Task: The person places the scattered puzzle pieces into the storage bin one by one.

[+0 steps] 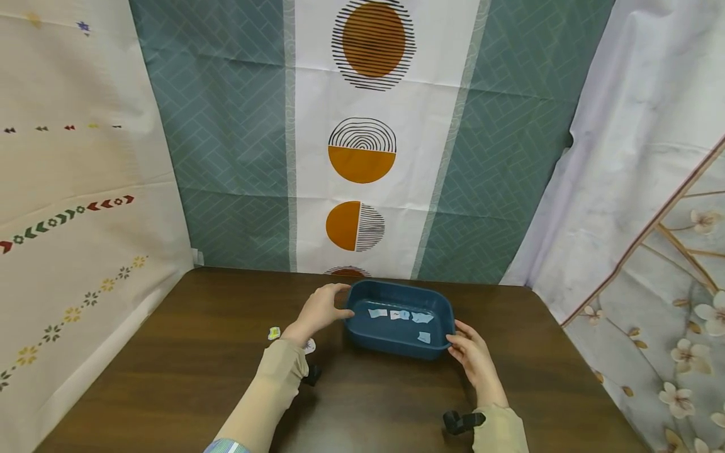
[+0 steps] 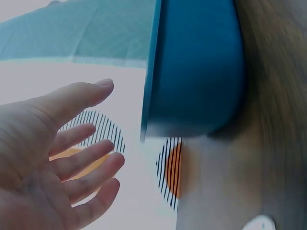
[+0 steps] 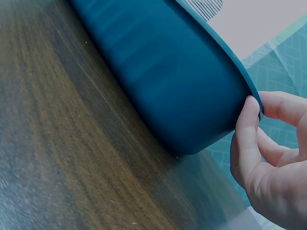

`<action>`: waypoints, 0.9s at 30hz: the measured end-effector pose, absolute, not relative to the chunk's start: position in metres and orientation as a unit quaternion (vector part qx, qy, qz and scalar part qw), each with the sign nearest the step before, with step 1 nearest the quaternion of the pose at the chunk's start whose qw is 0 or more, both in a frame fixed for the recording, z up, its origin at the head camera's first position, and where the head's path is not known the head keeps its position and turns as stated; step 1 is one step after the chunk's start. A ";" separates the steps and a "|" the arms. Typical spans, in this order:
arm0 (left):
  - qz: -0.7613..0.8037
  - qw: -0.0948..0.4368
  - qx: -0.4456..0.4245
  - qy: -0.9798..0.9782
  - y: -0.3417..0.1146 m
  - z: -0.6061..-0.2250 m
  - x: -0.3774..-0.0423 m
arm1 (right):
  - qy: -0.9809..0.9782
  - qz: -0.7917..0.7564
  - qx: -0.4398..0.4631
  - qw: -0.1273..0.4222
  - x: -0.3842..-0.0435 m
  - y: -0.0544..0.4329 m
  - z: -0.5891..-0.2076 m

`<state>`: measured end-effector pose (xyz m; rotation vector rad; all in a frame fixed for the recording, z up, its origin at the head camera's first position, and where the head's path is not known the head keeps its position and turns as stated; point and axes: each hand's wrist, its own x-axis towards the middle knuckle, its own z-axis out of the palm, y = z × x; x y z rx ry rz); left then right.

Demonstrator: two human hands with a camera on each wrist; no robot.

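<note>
A blue plastic tub (image 1: 370,343) stands on the brown table, with several pale paper scraps (image 1: 421,318) lying on its floor. At its right end, my right hand (image 1: 472,355) pinches the rim between thumb and fingers, as the right wrist view shows close up. My left hand (image 1: 320,311) is at the tub's left end with its fingers spread. In the left wrist view this left hand (image 2: 62,153) stands apart from the tub's wall (image 2: 192,72), holding nothing.
Left of the tub lie a yellow-green scrap (image 1: 274,333) and a white scrap (image 1: 309,346), the second partly behind the left wrist. Patterned cloth (image 1: 238,157) hangs behind the wooden table (image 1: 187,352) and along both sides.
</note>
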<state>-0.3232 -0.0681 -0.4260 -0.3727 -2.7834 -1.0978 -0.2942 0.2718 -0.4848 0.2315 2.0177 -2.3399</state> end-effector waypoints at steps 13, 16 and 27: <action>-0.362 0.027 -0.104 -0.926 -0.111 -0.442 -0.316 | 0.651 -0.756 0.071 0.019 -0.295 0.270 -0.484; -0.351 0.017 -0.099 -0.931 -0.118 -0.447 -0.315 | 0.649 -0.757 0.072 0.019 -0.295 0.269 -0.482; -0.289 -0.049 -0.079 -0.953 -0.128 -0.459 -0.306 | 0.650 -0.755 0.075 0.027 -0.293 0.271 -0.482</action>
